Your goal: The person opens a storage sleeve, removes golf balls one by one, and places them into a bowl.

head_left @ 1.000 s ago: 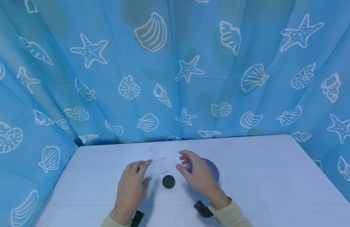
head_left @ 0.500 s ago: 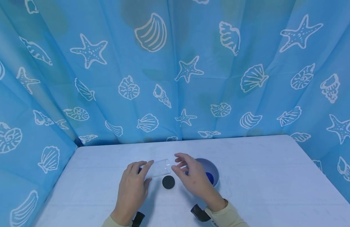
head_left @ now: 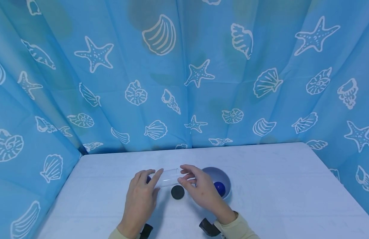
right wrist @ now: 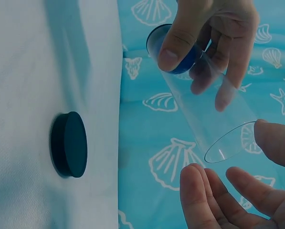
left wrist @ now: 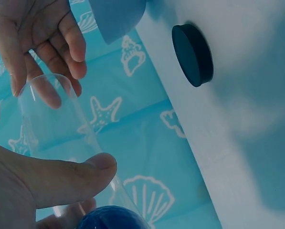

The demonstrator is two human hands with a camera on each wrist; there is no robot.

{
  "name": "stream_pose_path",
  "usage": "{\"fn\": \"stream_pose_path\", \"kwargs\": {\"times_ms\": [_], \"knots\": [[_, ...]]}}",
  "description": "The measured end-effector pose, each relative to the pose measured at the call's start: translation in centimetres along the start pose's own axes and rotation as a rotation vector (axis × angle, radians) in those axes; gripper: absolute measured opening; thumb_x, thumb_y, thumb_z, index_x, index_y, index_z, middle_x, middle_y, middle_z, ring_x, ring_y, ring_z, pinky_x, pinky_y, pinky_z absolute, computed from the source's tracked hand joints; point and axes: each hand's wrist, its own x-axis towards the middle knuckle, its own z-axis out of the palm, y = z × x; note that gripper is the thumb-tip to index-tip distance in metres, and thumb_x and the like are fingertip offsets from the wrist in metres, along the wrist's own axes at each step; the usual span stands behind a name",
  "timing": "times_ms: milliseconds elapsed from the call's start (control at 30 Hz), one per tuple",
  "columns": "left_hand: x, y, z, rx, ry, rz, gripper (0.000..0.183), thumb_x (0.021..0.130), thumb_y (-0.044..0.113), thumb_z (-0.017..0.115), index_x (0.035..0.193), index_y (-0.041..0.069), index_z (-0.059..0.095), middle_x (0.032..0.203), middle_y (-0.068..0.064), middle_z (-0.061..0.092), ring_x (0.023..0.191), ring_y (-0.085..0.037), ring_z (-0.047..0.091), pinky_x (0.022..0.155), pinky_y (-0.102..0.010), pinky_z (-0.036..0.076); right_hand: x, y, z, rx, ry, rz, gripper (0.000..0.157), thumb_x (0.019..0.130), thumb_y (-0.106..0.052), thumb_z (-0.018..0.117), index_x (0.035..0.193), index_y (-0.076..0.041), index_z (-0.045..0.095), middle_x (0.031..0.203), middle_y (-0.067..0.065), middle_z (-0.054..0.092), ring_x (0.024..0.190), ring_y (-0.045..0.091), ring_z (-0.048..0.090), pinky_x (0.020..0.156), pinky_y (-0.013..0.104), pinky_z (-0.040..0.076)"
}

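My left hand (head_left: pixel 140 194) grips a clear, open-mouthed cylinder (head_left: pixel 169 177) that lies sideways in the air above the table. Inside its far-left end sits a dark blue ball (right wrist: pixel 185 64), partly covered by the left thumb. At the cylinder's open mouth is my right hand (head_left: pixel 202 191), thumb right at the rim and the other fingers loosely bent just beyond it, as the right wrist view shows. Nothing is held between those fingers. Below the mouth, a round black lid (head_left: pixel 177 192) lies on the table.
Behind the right hand stands a grey-blue bowl (head_left: pixel 228 177) with another dark blue ball (head_left: pixel 220 189) in it. A white cloth (head_left: pixel 277 192) covers the table. Blue curtains (head_left: pixel 184 109) with shell prints hang along its back and sides.
My right hand has moved left from over the bowl to the cylinder's mouth, uncovering the ball in the bowl. The left hand and cylinder have shifted only slightly.
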Motion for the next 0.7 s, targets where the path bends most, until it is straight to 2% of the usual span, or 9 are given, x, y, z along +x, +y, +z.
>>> {"fn": "stream_pose_path", "kwargs": {"times_ms": [367, 700], "knots": [[0.05, -0.13, 0.07, 0.013, 0.012, 0.020, 0.069, 0.073, 0.012, 0.091, 0.136, 0.020, 0.064, 0.125, -0.013, 0.063, 0.119, -0.034, 0.056, 0.102, -0.052, 0.049, -0.05, -0.11, -0.22, 0.061, -0.056, 0.056, 0.041, 0.100, -0.030, 0.064, 0.136, -0.011, 0.060, 0.126, 0.009, 0.066, 0.109, 0.017, 0.062, 0.095, 0.031, 0.054], [0.07, -0.17, -0.04, 0.018, 0.023, 0.020, 0.068, 0.073, 0.008, 0.091, 0.134, 0.020, 0.065, 0.126, -0.014, 0.063, 0.119, -0.035, 0.055, 0.104, -0.052, 0.048, 0.04, 0.04, -0.11, 0.140, -0.079, 0.073, 0.046, 0.100, -0.032, 0.064, 0.139, -0.008, 0.057, 0.129, 0.013, 0.064, 0.114, 0.023, 0.064, 0.093, 0.027, 0.055]]}}
